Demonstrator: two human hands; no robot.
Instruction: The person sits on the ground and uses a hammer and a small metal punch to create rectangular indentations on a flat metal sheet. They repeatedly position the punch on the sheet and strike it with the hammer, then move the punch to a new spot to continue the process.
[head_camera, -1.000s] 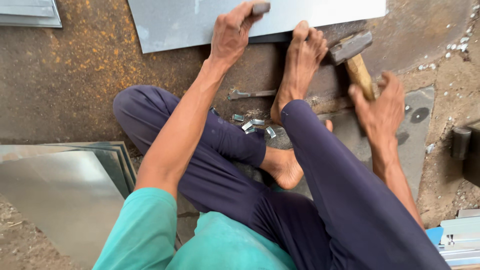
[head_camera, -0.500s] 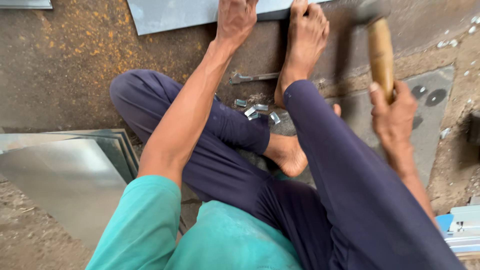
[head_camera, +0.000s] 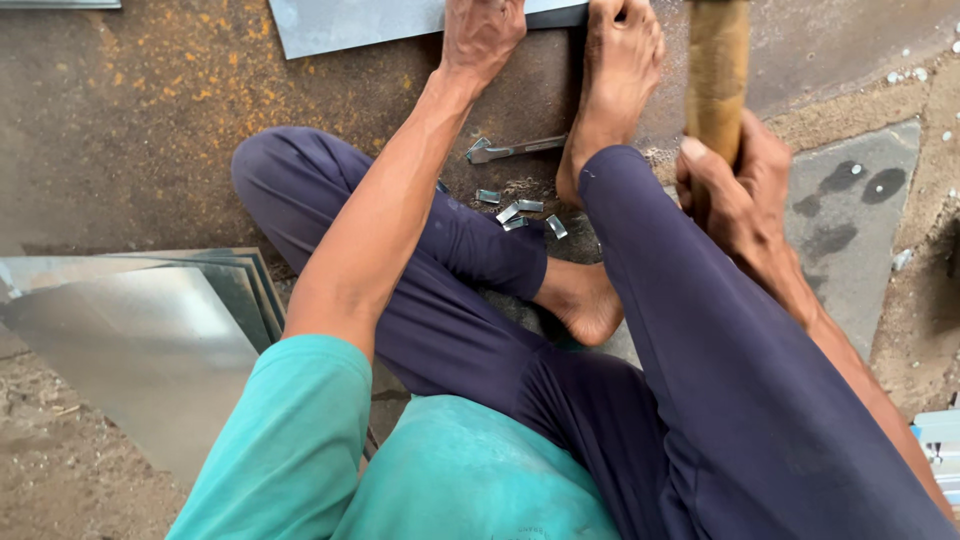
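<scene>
I sit on the ground with my legs folded. My left hand (head_camera: 482, 35) reaches forward to the near edge of a grey metal sheet (head_camera: 350, 22) at the top of the view; its fingertips are cut off by the frame. My right foot (head_camera: 610, 80) presses on the same sheet edge. My right hand (head_camera: 735, 185) grips the wooden handle of a hammer (head_camera: 717, 70), raised upright; the hammer head is out of view above. Several small bent metal clips (head_camera: 520, 210) lie between my legs, beside a flat metal tool (head_camera: 515, 150).
A stack of shiny metal sheets (head_camera: 140, 340) lies at my left. A rusty steel plate (head_camera: 130, 130) forms the work surface. A grey slab (head_camera: 850, 220) sits at right, with pebbles on sandy ground and pale blue pieces (head_camera: 940, 440) at the right edge.
My right hand has swung the hammer up from low near the sheet until its head leaves the frame. The view has shifted down; my left hand and foot stay on the sheet.
</scene>
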